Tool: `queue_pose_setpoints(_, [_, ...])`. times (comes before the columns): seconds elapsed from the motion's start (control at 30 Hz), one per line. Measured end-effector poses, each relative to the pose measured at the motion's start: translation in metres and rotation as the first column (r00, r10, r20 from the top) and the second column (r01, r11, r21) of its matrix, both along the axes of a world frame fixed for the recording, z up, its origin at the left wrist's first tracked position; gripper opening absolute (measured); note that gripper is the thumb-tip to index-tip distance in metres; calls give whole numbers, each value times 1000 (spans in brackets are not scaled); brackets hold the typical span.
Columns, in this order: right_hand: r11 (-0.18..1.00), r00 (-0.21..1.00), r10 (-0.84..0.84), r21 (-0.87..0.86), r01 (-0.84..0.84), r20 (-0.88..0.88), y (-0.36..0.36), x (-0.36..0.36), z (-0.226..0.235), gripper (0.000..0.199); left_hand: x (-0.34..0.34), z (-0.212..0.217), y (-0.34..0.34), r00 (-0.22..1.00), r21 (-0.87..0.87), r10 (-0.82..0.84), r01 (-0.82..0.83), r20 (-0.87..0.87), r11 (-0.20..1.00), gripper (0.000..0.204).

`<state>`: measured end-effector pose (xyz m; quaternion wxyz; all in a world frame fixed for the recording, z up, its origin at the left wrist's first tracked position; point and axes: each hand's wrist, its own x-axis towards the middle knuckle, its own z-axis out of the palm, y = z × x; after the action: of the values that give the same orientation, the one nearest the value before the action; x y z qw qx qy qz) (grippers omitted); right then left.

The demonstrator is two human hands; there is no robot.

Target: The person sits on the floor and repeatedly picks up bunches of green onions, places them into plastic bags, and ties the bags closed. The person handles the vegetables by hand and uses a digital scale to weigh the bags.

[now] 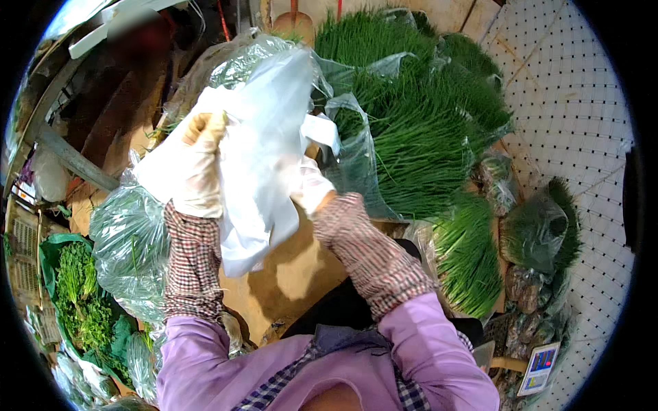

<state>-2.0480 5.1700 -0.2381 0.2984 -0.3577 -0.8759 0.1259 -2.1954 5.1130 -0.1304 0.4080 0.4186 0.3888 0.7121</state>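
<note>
A white plastic bag (267,103) hangs in front of me, limp and creased, with a handle loop standing out on its right side. My left hand (200,164), in a pale glove, is closed on the bag's left part with the fingers curled over. On the bag's right side is my right hand (308,183), gloved too and smeared a little by motion. It grips the plastic near the handle loop, and some of its fingers are hidden by the bag. Just beyond lies a large heap of green chives (418,130), partly wrapped in clear plastic.
Clear bags of greens (130,233) stand at my left, by a green-lined basket of leafy herbs (51,257). To the right lie a bundle of green stalks (467,264), more bagged greens (538,233) and a small display (539,368). A dotted white sheet (569,116) spreads along the right.
</note>
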Motion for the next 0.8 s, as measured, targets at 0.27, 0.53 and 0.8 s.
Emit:
queue_pose_setpoints(0.27, [293, 384, -525, -585, -757, -760, -44, 89, 38, 34, 35, -46, -28, 989, -218, -131, 143, 65, 965, 13])
queue_pose_setpoints(0.53, [918, 21, -394, -395, -37, -919, -89, 234, 27, 11, -27, -156, 42, -267, -33, -96, -229, -959, 973, 33])
queue_pose_setpoints(0.8, [556, -176, -376, -373, 742, -910, -322, 405, 81, 21, 179, -44, 2, 926, -96, -322, 309, -197, 946, 29])
